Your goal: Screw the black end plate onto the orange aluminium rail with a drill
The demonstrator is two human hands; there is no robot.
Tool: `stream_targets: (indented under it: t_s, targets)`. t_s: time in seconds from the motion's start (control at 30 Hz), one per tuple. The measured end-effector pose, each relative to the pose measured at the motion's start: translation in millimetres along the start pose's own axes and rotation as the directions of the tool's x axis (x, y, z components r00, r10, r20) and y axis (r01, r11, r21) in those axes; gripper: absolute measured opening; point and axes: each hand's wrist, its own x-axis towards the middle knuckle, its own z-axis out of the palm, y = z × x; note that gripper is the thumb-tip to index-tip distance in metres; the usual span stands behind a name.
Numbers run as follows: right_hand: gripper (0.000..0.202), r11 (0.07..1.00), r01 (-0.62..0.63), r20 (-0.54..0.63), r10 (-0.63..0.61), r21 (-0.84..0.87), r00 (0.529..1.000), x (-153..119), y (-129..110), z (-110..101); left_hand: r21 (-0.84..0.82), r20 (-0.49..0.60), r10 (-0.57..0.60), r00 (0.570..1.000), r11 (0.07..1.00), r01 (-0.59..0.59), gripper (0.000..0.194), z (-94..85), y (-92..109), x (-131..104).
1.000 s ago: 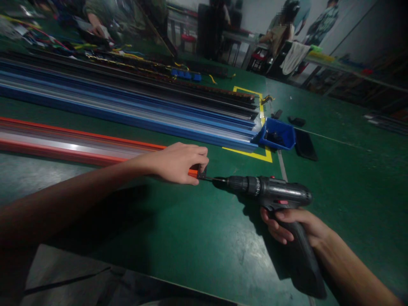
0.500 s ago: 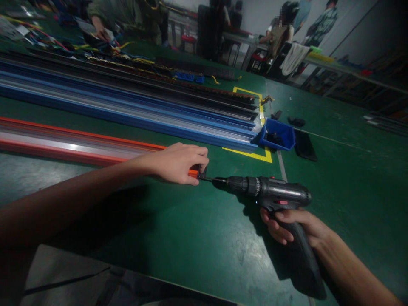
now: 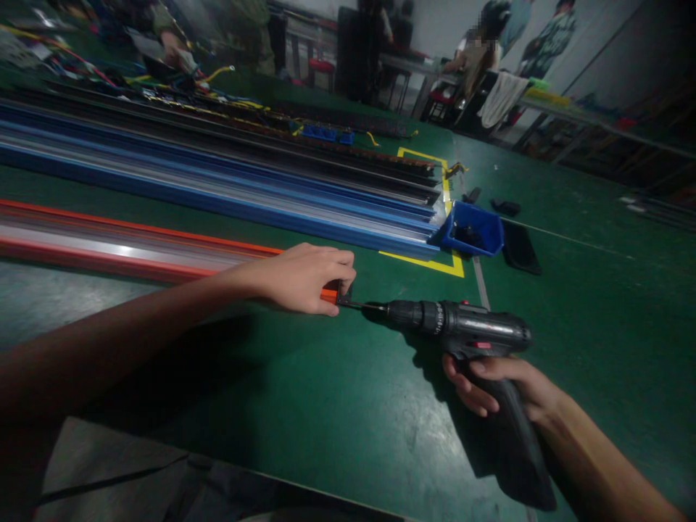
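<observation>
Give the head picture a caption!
Right grip holds a black pistol-shaped drill; left grip clasps a long red metal rail's end.

Orange rail (image 3: 125, 251) partly behind left hand (image 3: 304, 279)

Around the left hand (image 3: 312, 281), the widest free way is from 5 to 6 o'clock, above the bare green table (image 3: 337, 399). Between 3 and 4 o'clock, the drill (image 3: 478, 330) and the right hand (image 3: 508, 384) upon it close the way. Exactly at 3 o'clock, a narrower lane passes between this drill and the blue bin (image 3: 474, 230). From 10 to 2 o'clock, the long blue profiles (image 3: 272, 196) form a barrier. The orange profile (image 3: 125, 250) occupies 9 o'clock; the left forearm (image 3: 163, 322), lower, obstructs toward 8.
</observation>
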Motion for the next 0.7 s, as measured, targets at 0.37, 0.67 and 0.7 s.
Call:
stream_targets:
  t_s: [0.37, 0.67, 0.7]
  targets:
    - [0.024, 1.0, -0.002, -0.014, 0.002, -0.007, 1.0, -1.1, 1.3, -2.2, -0.005, 0.0, 0.005, 1.0, 1.0, -0.005, 0.02, 0.6, -1.3, 0.2]
    - [0.024, 1.0, -0.004, -0.015, 0.004, -0.006, 1.0, -1.5, 1.8, -3.0, -0.003, 0.009, 0.005, 1.0, 1.0, -0.005, 0.021, 0.2, -2.0, -1.1]
    - [0.024, 1.0, -0.002, -0.018, 0.002, -0.007, 1.0, -1.4, 1.7, -2.8, -0.003, 0.008, 0.005, 1.0, 1.0, -0.005, 0.021, 0.2, -1.9, -1.4]
